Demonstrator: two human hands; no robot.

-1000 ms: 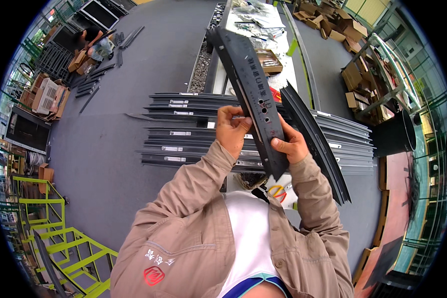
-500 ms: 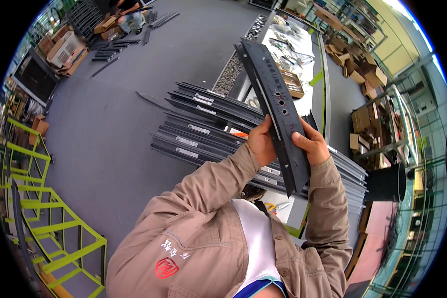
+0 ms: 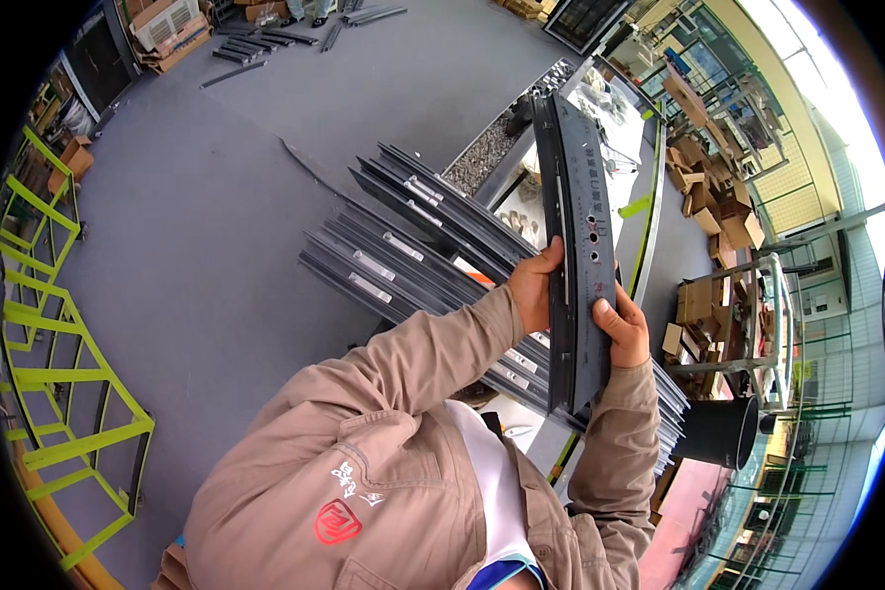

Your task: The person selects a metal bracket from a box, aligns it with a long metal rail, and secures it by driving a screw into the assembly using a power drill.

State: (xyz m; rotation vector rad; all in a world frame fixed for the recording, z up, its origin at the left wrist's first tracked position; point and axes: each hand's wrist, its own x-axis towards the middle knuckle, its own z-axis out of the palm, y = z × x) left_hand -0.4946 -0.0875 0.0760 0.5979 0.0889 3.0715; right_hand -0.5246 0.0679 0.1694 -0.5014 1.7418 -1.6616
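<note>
Between my two hands I hold a dark metal profile [image 3: 580, 275], a long bar with a row of round holes and printing on its broad face. It stands nearly lengthwise away from me, above the other bars. My left hand [image 3: 535, 292] grips its left edge, and my right hand [image 3: 623, 329] clasps the right edge with the thumb on the face. The fingers behind the bar are mostly hidden. Beneath, several dark metal profiles [image 3: 403, 258] lie side by side, some with silvery fittings [image 3: 372, 265] on them.
Beyond the held bar runs a worktable [image 3: 619, 128] with loose parts. Cardboard boxes [image 3: 737, 211] and a black bin [image 3: 718, 433] are at the right. Yellow-green frames [image 3: 79, 374] stand at the left. More bars [image 3: 256, 44] lie on the far floor near a person's legs [image 3: 308, 12].
The held profile has turned more upright in the picture, its far end swinging right. Both hands keep hold of it. The view has shifted, so the seated person at the back now shows only legs.
</note>
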